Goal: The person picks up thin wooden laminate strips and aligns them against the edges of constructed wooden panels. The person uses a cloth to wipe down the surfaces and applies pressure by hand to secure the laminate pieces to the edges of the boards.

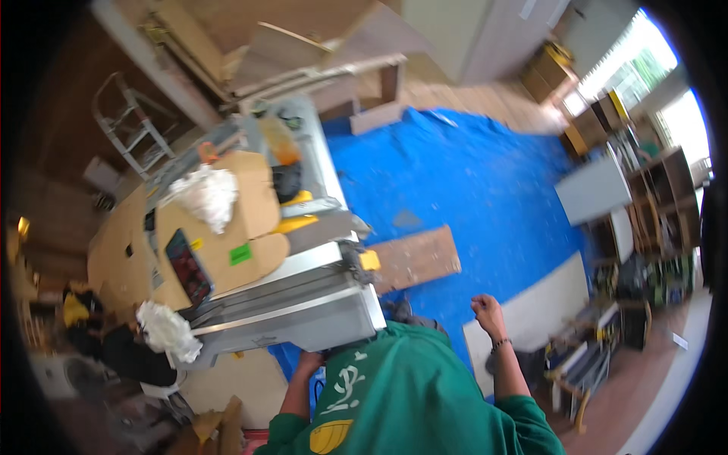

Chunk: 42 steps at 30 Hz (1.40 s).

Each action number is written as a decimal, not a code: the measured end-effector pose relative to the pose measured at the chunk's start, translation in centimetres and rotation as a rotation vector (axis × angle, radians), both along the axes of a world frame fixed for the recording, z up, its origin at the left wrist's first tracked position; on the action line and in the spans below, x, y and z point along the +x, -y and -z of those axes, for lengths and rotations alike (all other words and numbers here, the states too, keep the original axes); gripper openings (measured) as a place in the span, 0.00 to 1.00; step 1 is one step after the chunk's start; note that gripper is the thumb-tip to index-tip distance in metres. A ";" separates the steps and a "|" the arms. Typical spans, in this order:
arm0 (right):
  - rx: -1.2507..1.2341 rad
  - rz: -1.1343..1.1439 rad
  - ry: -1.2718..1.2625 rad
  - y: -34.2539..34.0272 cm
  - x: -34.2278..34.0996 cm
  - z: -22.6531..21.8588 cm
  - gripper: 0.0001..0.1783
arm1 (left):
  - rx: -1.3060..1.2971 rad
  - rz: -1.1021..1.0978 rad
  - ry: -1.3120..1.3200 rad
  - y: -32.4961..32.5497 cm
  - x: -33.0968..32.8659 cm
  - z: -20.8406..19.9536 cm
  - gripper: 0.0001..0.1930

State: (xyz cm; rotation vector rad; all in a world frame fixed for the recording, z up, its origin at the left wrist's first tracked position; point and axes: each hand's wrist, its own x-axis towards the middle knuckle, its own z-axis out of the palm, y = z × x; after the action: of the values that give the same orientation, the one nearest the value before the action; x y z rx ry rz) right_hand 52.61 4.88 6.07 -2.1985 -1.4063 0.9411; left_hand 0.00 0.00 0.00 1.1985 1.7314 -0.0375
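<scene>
My right hand (pixel 487 315) is raised at my right side, its fingers curled into a fist. Nothing shows in it, and a dark bracelet circles the wrist. Low beside my waist, my left hand (pixel 309 362) is close to the front edge of a grey metal bench (pixel 303 324) with bright rails. Its fingers are mostly hidden by the bench and my green shirt. On the bench lies a brown cardboard sheet (pixel 258 196), carrying a dark smartphone (pixel 188 267) and crumpled white cloth or paper (pixel 208 196). A second white crumpled bundle (pixel 168 331) sits at the bench's left end.
A blue tarp (pixel 455 182) covers the floor ahead. A brown board (pixel 417 258) juts out beside the bench. Shelving (pixel 658 189) and a stack of folded chairs or frames (pixel 584 371) stand right. A stepladder (pixel 136 129) is at far left, with wooden panels (pixel 277 57) behind the bench.
</scene>
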 end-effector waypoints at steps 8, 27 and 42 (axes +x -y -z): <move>-0.435 0.537 -0.362 16.7 -3.1 3.8 0.11 | -0.179 -0.024 0.343 -1.5 -4.3 4.6 0.14; -0.484 0.381 -0.467 12.6 7.1 6.4 0.08 | -0.207 -0.048 0.022 1.7 8.8 0.6 0.19; -0.399 0.480 -0.425 8.1 25.1 7.9 0.10 | -0.044 -0.278 0.059 8.1 23.4 2.5 0.13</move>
State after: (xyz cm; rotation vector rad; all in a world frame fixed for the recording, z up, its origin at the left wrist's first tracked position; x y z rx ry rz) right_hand 77.75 -3.22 -1.86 -2.2578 -0.4968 1.4702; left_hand 23.38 -8.09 -2.52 0.9098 1.8206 0.1251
